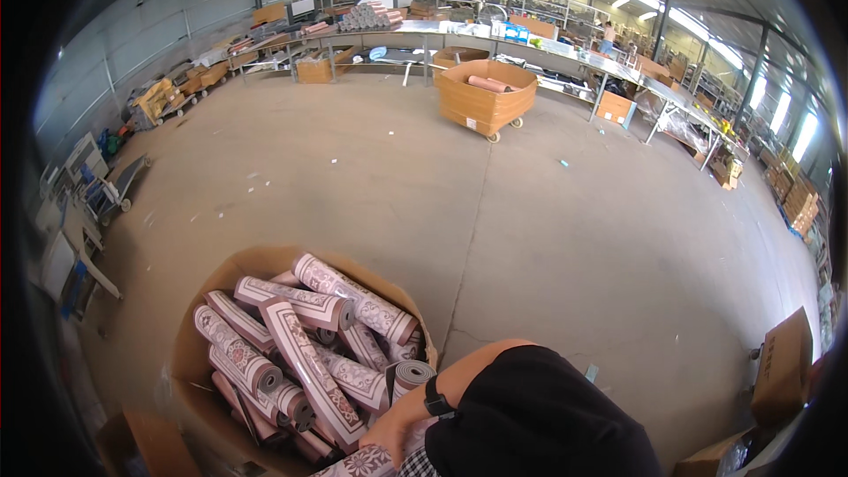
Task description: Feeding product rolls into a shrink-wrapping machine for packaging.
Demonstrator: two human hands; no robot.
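A large open cardboard box [252, 258] stands on the concrete floor at the lower left, filled with several rolled mats [309, 362] in a pink and white pattern with grey backs. My right hand [395, 435] reaches down at the box's near right corner and grips a patterned roll [358, 464] at the lower edge of the picture; the fingers are partly cut off. A black band [435, 404] sits on that wrist, and a black sleeve [539, 415] covers the upper arm. My left hand is out of sight.
A wheeled cardboard bin [486, 97] with a pink roll stands mid-floor at the back. Long tables [574, 57] with goods curve along the far wall. Carts and machines [93, 190] line the left side. Brown cartons [782, 367] sit at the right.
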